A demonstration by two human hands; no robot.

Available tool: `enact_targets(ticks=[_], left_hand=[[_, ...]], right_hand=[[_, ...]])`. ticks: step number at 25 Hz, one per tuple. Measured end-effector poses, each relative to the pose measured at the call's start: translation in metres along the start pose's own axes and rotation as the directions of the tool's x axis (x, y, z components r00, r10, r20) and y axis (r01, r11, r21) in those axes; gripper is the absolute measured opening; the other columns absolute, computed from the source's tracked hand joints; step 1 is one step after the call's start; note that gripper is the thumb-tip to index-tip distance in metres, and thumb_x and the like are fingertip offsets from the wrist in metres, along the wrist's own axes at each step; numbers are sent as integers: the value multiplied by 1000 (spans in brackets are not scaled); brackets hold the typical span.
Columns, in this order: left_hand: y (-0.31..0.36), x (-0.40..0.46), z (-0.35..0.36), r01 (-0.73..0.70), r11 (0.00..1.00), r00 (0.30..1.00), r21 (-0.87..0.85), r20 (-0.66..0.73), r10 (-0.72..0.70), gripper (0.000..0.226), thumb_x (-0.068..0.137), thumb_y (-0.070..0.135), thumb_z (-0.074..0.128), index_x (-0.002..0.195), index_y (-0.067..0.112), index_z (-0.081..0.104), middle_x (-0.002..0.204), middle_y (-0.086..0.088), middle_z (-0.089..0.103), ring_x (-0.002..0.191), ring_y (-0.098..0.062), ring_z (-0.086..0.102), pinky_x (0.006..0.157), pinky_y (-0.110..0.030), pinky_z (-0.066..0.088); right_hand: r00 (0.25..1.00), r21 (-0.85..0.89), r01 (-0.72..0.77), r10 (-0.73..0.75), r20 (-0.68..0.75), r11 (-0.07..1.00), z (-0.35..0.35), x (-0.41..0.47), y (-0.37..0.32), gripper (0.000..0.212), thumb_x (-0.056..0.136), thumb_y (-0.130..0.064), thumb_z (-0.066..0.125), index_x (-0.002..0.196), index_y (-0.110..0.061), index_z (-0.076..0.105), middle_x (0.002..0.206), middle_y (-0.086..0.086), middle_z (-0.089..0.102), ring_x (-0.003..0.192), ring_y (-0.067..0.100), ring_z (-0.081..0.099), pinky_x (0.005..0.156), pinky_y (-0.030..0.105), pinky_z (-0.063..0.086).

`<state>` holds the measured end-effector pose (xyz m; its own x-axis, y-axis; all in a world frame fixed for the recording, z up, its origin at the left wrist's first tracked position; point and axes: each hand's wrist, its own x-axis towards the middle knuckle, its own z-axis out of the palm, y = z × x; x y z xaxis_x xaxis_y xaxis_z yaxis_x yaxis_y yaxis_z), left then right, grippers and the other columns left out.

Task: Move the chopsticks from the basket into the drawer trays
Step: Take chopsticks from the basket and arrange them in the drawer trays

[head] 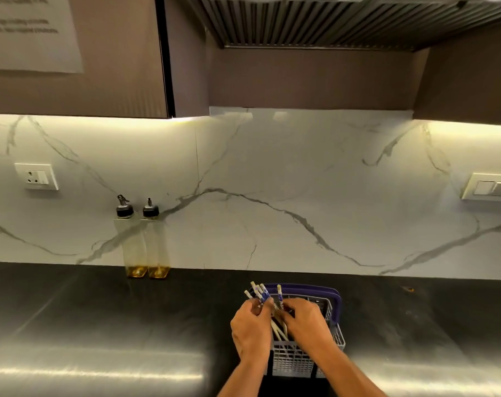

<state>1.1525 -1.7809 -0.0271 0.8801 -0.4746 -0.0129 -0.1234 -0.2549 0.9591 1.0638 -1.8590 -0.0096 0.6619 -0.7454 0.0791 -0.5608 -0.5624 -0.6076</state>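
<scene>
Early days: left hand (250, 325) clutches a bunch of chopsticks (261, 295) above the basket (334, 313); right hand (302, 318) beside it pinches more; no drawer visible.

Two hands (250, 325), one basket (336, 338), two oil bottles (133, 239), two wall switch plates (37, 176)

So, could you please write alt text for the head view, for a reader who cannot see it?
Two bare hands gather blue-patterned chopsticks standing in a grey basket on a dark counter: the left hand grips a bunch, the right hand reaches in beside it. Two nearly empty oil bottles stand against the marble wall.
</scene>
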Motion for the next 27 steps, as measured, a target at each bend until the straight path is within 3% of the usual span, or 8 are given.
enact_targets(ticks=[6, 13, 19, 22, 27], left_hand=[[1, 6, -2, -75, 997, 997, 29, 30, 74, 2, 90, 38, 66, 89, 40, 66, 76, 15, 69, 72, 3, 64, 58, -9, 41], [1, 11, -13, -149, 989, 987, 9, 63, 149, 4, 87, 39, 71, 82, 40, 71, 69, 13, 72, 67, 5, 66, 56, -8, 47], [19, 17, -33, -175, 982, 980, -70, 82, 181, 16, 86, 41, 70, 87, 28, 78, 63, 7, 72, 57, -7, 67, 61, -29, 59], [47, 17, -57, -188, 978, 978, -88, 69, 194, 17, 88, 40, 68, 82, 26, 75, 68, 2, 72, 58, -4, 67, 57, -15, 53], [99, 16, -112, -240, 937, 966, -256, 36, 257, 9, 89, 35, 68, 88, 28, 73, 89, 3, 74, 87, -14, 71, 86, -35, 58]], right_hand=[[997, -89, 2, 4, 73, 996, 5, 19, 1, 19, 98, -33, 53, 85, -29, 67, 82, -4, 69, 70, 7, 65, 66, 21, 54], [1000, -44, 3, -3, 8, 999, 3, 19, 0, 16, 96, -30, 58, 94, -28, 73, 82, -6, 71, 69, 6, 67, 70, 24, 58], [996, 114, 33, -23, -84, 993, -28, 9, -19, 12, 93, -30, 66, 91, -24, 76, 62, -7, 65, 42, -4, 52, 46, 12, 41], [992, 208, 46, -20, -124, 977, -53, 3, -34, 15, 90, -32, 69, 84, -20, 74, 59, -5, 63, 37, -3, 46, 44, 10, 39], [974, 294, 128, -65, -215, 947, -107, -18, -65, 7, 87, -35, 69, 88, -29, 72, 78, -1, 75, 50, 9, 61, 59, 20, 57]])
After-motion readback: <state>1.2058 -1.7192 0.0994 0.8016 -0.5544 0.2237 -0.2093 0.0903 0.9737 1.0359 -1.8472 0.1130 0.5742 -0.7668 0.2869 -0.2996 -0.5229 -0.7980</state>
